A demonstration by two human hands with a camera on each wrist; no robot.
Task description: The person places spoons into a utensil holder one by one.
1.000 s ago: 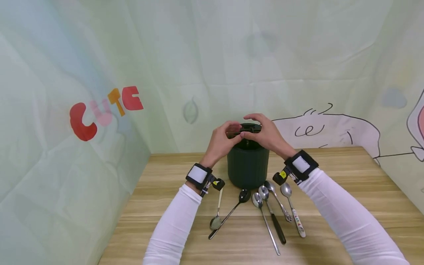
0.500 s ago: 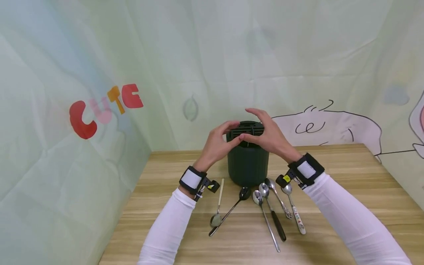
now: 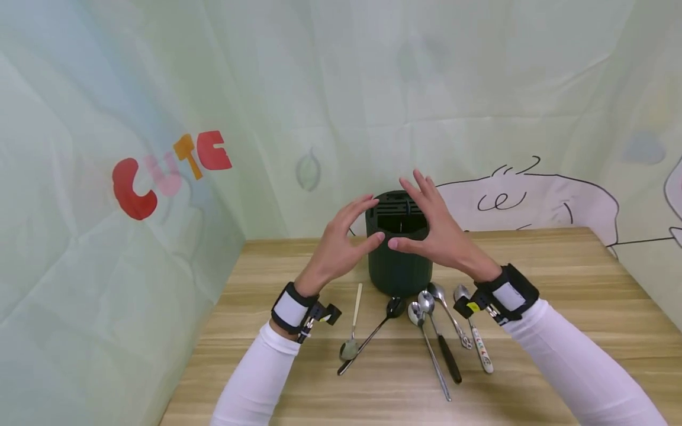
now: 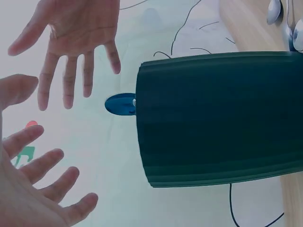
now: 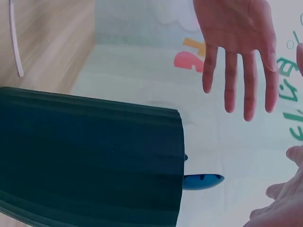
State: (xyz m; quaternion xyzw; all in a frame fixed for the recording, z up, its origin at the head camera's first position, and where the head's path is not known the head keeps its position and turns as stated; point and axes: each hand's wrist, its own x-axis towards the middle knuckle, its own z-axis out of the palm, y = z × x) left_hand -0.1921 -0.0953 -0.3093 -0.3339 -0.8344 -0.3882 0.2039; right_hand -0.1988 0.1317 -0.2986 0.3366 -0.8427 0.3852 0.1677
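Note:
A dark green ribbed utensil holder (image 3: 399, 269) with a slotted black top stands at the back of the table. My left hand (image 3: 337, 248) is raised at its upper left, fingers spread and holding nothing. At its upper right is my right hand (image 3: 443, 234), likewise spread and bare. The thumbs point at each other in front of the holder. In the wrist views both hands show apart from the holder. The dark bowl end of what looks like a spoon (image 4: 120, 104) sticks out beyond the holder's top; its lower part is hidden.
Before the holder lie a cream-handled spoon (image 3: 348, 349) crossing a black spoon (image 3: 395, 307), a long silver spoon (image 3: 416, 313), a black-handled spoon (image 3: 450, 360), an ornate-handled spoon (image 3: 464, 339) and a spoon with a white patterned handle (image 3: 482, 354). A printed cloth (image 3: 277, 118) hangs behind.
Both hands have moved apart from each other and back from the holder's top, and their fingers have spread. More of the slotted top now shows. The spoons on the table have not moved.

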